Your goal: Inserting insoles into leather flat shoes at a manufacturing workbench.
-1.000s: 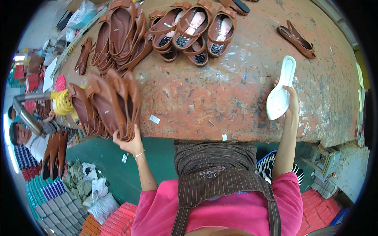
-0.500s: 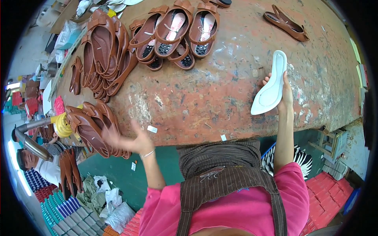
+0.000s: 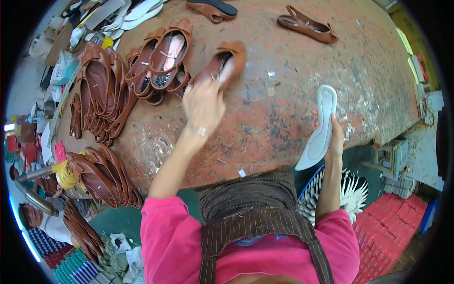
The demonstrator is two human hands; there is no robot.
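With fingers closed round its strap end, my left hand [image 3: 204,105] holds a brown bow-toed sandal [image 3: 236,51] over the worn table. The sandal is smeared by motion, and a pale strip shows inside it. My right hand [image 3: 335,139] grips a white insole [image 3: 321,125], its narrow end pointing away from me and its wide end near the table's front edge. Left of my left hand lies a cluster of brown sandals [image 3: 163,54] with strings across their straps. Farther left is a heap of brown bow shoes [image 3: 98,78].
A single sandal [image 3: 307,28] lies at the far right, another [image 3: 213,8] at the far edge. More brown shoes [image 3: 101,173] sit at the table's near left corner. White insoles [image 3: 355,194] fill a basket below the right edge, beside red boxes [image 3: 390,232]. A person [image 3: 52,220] is at left.
My left hand has reached forward from the near left and taken a sandal from the cluster. My right hand still holds the insole, now nearer the table's front edge.
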